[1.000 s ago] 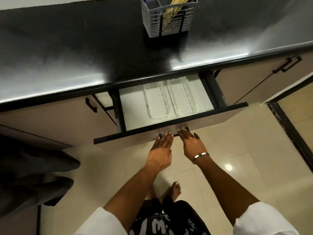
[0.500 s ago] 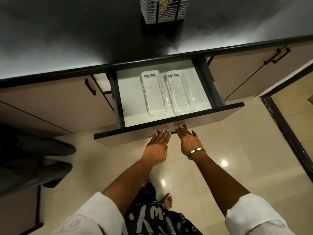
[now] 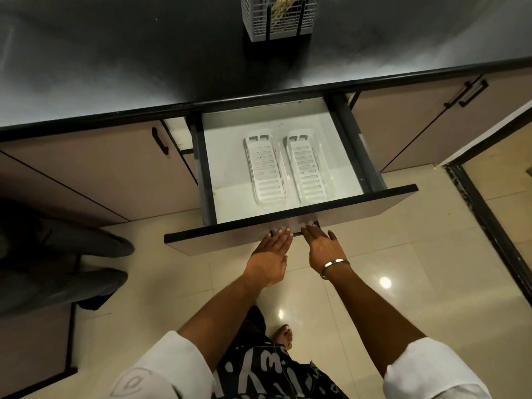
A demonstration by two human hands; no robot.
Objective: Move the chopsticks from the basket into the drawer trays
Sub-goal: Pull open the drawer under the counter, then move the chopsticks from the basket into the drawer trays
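Note:
The drawer [image 3: 371,203] stands pulled out below the black counter. Two white slotted trays lie side by side in it, the left tray [image 3: 266,168] and the right tray [image 3: 309,165], both holding nothing. My left hand [image 3: 270,259] and my right hand [image 3: 324,247] are palm down at the drawer front, fingertips hooked on its black handle [image 3: 296,234]. The grey basket [image 3: 277,20] stands at the back of the counter, cut off by the top edge, with pale wooden chopsticks [image 3: 280,8] showing through its mesh.
The black counter [image 3: 115,67] runs across the top. Closed cabinet doors flank the drawer, with black handles at left [image 3: 159,141] and right [image 3: 472,92]. Another person's dark legs [image 3: 57,260] stand at left on the tiled floor. A dark door frame [image 3: 489,220] runs at right.
The drawer has slid further out, so both trays now show in full. My hands stayed on the handle and came back with it. The basket has moved up in view.

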